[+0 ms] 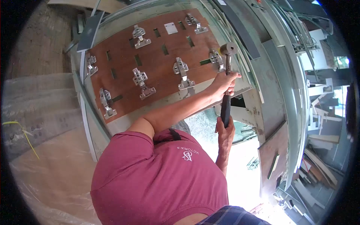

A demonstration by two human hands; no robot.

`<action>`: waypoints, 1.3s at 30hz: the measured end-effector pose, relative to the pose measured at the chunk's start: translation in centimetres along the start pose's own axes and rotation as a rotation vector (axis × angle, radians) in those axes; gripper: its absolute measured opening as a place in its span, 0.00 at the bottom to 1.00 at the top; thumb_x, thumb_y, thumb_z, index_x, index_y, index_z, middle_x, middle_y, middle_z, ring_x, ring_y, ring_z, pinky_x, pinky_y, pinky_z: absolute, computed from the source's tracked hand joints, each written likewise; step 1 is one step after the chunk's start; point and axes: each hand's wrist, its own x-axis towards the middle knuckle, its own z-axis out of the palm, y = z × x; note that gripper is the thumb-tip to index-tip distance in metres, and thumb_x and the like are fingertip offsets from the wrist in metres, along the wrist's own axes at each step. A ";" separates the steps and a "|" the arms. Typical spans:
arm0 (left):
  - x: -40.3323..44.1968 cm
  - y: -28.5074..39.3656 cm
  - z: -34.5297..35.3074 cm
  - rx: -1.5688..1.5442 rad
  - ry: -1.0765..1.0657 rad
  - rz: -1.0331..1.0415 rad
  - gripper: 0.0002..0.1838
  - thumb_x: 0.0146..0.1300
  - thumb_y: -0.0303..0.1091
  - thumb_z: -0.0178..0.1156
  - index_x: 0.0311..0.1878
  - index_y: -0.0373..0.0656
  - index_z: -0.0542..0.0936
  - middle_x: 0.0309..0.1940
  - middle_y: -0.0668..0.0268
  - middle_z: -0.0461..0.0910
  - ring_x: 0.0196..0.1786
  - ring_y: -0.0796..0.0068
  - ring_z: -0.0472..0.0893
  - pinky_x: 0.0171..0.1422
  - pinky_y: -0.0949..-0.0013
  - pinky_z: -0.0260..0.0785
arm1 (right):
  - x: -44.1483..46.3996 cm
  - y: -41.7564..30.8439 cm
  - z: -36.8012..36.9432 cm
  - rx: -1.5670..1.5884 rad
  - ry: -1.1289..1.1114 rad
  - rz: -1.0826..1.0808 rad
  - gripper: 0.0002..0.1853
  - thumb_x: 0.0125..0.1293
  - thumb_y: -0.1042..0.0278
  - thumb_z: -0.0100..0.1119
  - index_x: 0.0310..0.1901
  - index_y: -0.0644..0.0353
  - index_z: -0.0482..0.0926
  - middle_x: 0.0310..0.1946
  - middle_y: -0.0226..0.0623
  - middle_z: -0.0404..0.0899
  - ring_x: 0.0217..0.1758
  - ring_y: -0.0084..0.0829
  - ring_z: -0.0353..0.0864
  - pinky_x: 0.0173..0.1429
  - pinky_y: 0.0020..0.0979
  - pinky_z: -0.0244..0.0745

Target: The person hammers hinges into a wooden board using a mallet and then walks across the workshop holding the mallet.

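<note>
A hammer (226, 107) with a round head, a metal shaft and a black grip lies lengthwise between my hands, its head up. My left hand (225, 84) is closed round the shaft below the head. Lower down, the end of the black grip is held in my right hand (225, 131). Left of the hammer head, a metal hinge (216, 59) rests at the right edge of a red-brown board (123, 80) with rectangular slots. Several more hinges, such as one near the middle (183, 74), lie spread over the board. A small white plate (170, 28) lies near its top edge.
Long thin strips (245, 62) run along the board's right side. A dark grey panel (91, 32) is at the upper left. Plastic sheeting (48, 112) covers the left floor. Wood offcuts (318, 168) are piled at the far right. A brown panel (273, 157) leans at the lower right.
</note>
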 end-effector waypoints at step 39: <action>4.7 1.4 -5.7 0.254 0.058 0.145 0.15 0.64 0.43 0.57 0.45 0.42 0.73 0.30 0.65 0.75 0.32 0.71 0.78 0.39 0.66 0.75 | 2.9 7.1 1.5 -0.116 -0.023 -0.116 0.21 0.58 0.56 0.59 0.48 0.61 0.70 0.20 0.43 0.77 0.23 0.35 0.80 0.28 0.36 0.71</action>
